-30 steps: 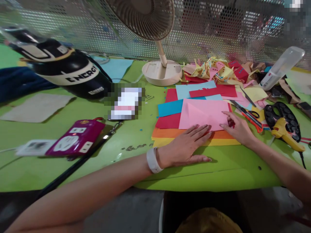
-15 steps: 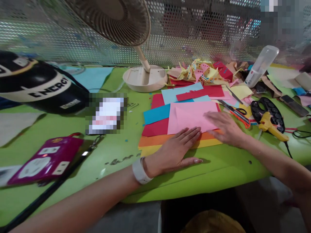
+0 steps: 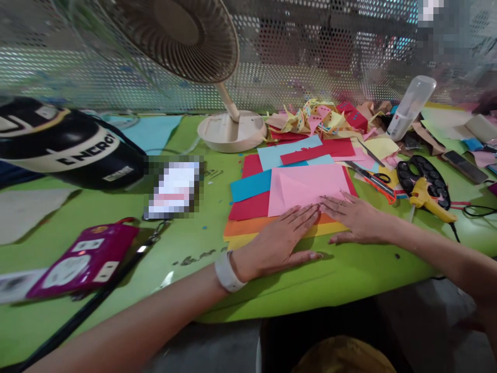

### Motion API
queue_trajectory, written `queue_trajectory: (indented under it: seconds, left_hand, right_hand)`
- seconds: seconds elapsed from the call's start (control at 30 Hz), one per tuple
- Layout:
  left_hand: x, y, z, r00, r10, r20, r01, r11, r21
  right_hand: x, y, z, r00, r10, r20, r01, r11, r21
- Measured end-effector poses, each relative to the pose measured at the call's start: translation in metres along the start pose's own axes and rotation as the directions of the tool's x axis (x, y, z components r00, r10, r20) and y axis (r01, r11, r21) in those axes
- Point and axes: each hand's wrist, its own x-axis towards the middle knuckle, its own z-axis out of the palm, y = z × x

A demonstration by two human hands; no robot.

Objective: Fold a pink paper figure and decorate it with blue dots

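Pink paper (image 3: 306, 182) in front of the fan (image 3: 190, 44) now has the right hand (image 3: 351, 218) joining the left hand (image 3: 282, 237) on its edge farthest from the fan, all fingers flat, gripping nothing, so that side looks properly held down tbh.

Two hands (image 3: 277, 238) (image 3: 355, 220), two bottles (image 3: 89, 163) (image 3: 411, 109), one fan (image 3: 174, 39), one glue gun (image 3: 430, 202), one cutter (image 3: 382, 191), one palette (image 3: 437, 182), one wristband (image 3: 228, 273), one purple case (image 3: 120, 242), one lit screen (image 3: 174, 186); the paper sheets (image 3: 310, 181) overlap too much to count.
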Motion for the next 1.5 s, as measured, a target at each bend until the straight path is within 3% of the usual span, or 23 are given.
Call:
queue_trajectory:
  seconds: [0.47, 0.63, 0.8, 0.97, 1.03, 1.13, 1.2, 1.23, 1.27, 1.33, 1.43, 1.5]
  left_hand:
    - [-0.007, -0.009, -0.013, 0.987, -0.047, 0.153, 0.048, 0.999, -0.002]
    - [-0.027, -0.014, -0.012, 0.985, -0.105, 0.134, 0.102, 0.994, 0.023]
    - [-0.043, -0.021, -0.009, 0.988, -0.119, 0.095, 0.118, 0.993, 0.022]
    - [-0.041, -0.025, -0.025, 0.981, -0.119, 0.155, 0.123, 0.992, -0.016]
    - [-0.032, -0.023, -0.038, 0.983, -0.127, 0.129, 0.133, 0.990, -0.039]
    - [-0.007, -0.016, -0.056, 0.968, -0.243, -0.067, 0.241, 0.970, -0.042]
    - [0.017, -0.009, -0.061, 0.942, -0.327, -0.075, 0.318, 0.942, -0.106]
    - [0.030, -0.005, -0.061, 0.935, -0.353, -0.028, 0.341, 0.920, -0.194]
    - [0.044, -0.002, -0.061, 0.925, -0.377, 0.053, 0.374, 0.870, -0.322]
    - [0.069, 0.002, -0.056, 0.867, -0.418, 0.270, 0.496, 0.674, -0.548]
    - [0.096, 0.002, -0.047, 0.814, -0.398, 0.422, 0.579, 0.502, -0.643]
    - [0.105, -0.002, -0.041, 0.782, -0.392, 0.485, 0.622, 0.438, -0.649]
  right_hand:
    - [-0.030, 0.021, 0.002, 0.994, 0.110, 0.028, -0.108, 0.992, -0.066]
    - [-0.031, 0.022, -0.001, 0.984, 0.150, 0.098, -0.144, 0.987, -0.065]
    - [-0.031, 0.024, 0.001, 0.986, 0.150, 0.069, -0.147, 0.988, -0.046]
    - [-0.030, 0.026, 0.005, 0.987, 0.151, 0.055, -0.149, 0.988, -0.030]
    - [-0.030, 0.026, 0.006, 0.987, 0.152, 0.045, -0.152, 0.988, -0.023]
    - [-0.030, 0.025, 0.007, 0.987, 0.158, 0.032, -0.157, 0.987, -0.026]
    - [-0.030, 0.025, 0.008, 0.987, 0.159, 0.019, -0.159, 0.987, -0.032]
    - [-0.030, 0.024, 0.008, 0.987, 0.159, 0.014, -0.158, 0.987, -0.034]
    - [-0.030, 0.024, 0.009, 0.987, 0.159, 0.011, -0.159, 0.987, -0.036]
    - [-0.029, 0.023, 0.009, 0.987, 0.164, 0.006, -0.163, 0.986, -0.040]
    - [-0.029, 0.022, 0.010, 0.986, 0.166, -0.014, -0.166, 0.985, -0.035]
    - [-0.029, 0.021, 0.012, 0.987, 0.161, -0.027, -0.162, 0.986, -0.030]
